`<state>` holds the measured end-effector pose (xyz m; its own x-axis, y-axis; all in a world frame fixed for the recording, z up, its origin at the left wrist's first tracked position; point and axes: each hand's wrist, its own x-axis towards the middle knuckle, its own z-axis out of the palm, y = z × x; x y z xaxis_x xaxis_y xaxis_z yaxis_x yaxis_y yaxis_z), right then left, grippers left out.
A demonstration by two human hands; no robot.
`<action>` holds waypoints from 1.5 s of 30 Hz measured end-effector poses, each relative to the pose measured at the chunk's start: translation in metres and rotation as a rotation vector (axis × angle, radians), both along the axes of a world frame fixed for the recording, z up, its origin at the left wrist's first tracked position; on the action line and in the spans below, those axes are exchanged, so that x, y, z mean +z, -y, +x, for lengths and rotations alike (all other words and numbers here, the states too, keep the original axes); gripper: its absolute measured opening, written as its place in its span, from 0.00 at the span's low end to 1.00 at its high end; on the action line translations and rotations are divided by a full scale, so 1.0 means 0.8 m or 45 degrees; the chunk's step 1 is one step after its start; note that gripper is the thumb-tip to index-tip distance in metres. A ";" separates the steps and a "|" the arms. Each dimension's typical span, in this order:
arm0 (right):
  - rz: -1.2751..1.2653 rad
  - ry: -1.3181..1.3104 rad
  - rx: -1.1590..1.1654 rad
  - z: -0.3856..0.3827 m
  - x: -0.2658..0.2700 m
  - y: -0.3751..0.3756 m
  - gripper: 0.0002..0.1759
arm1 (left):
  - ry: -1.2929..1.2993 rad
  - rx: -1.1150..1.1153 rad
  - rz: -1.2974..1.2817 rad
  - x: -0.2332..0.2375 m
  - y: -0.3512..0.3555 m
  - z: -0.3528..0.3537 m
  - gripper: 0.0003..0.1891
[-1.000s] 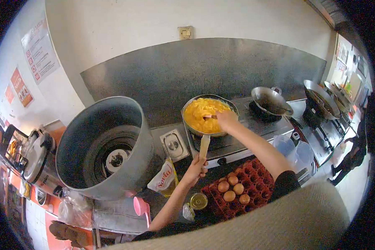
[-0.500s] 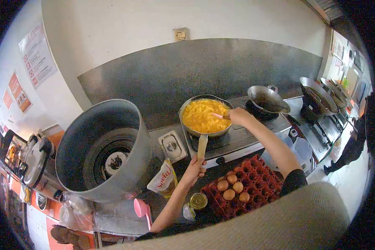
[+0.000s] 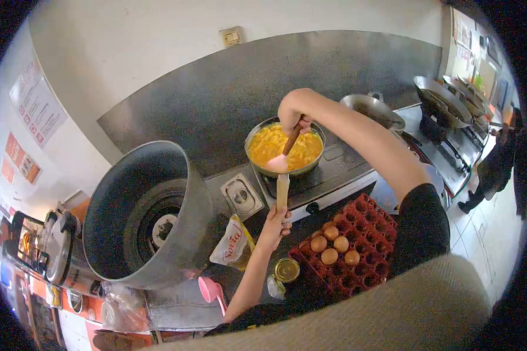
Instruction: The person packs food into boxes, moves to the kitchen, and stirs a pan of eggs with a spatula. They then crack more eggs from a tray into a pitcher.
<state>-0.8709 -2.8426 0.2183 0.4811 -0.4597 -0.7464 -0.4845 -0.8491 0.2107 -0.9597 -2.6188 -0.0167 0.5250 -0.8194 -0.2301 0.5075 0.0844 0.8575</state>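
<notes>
A frying pan point(image 3: 249, 144) on the stove holds loose, yellow scrambled eggs point(image 3: 267, 142). My left hand point(image 3: 273, 227) is wrapped round the pan's pale handle point(image 3: 283, 192). Above the pan, my right hand point(image 3: 296, 114) grips the brown handle of a spatula point(image 3: 279, 161). Its pale pink blade dips into the eggs at the near rim, close to where the handle joins. To the right of my left forearm, several brown eggs point(image 3: 329, 256) sit in a red egg tray point(image 3: 363, 234).
A big grey metal drum point(image 3: 196, 234) stands left of the stove. Near my left forearm are a Sovia pouch point(image 3: 233, 245), an open tin point(image 3: 286, 269) and a pink scoop point(image 3: 211, 289). Woks point(image 3: 372, 108) stand on burners to the right, with another person point(image 3: 498, 164) beyond.
My right hand has swung left and over the pan, bringing the spatula from the pan's right side to its near rim. My left hand keeps hold of the handle. The view has shifted slightly.
</notes>
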 end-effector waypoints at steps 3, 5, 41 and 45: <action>-0.288 -0.010 0.180 -0.021 0.016 -0.035 0.09 | -0.014 -0.010 -0.033 -0.003 0.001 0.001 0.06; -0.496 0.179 0.408 -0.050 0.013 -0.046 0.09 | -0.040 0.000 -0.067 -0.004 -0.001 -0.001 0.07; -0.408 1.291 0.449 -0.073 -0.203 0.153 0.17 | 0.196 -0.087 0.063 -0.006 -0.011 0.011 0.35; -0.321 1.342 0.444 -0.114 -0.169 0.145 0.17 | 0.153 -0.075 0.106 0.001 -0.013 0.008 0.34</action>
<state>-0.9622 -2.9586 0.0828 0.9454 -0.2574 0.2001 -0.2671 -0.9634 0.0227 -0.9529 -2.6085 -0.0158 0.5042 -0.8304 -0.2371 0.4029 -0.0166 0.9151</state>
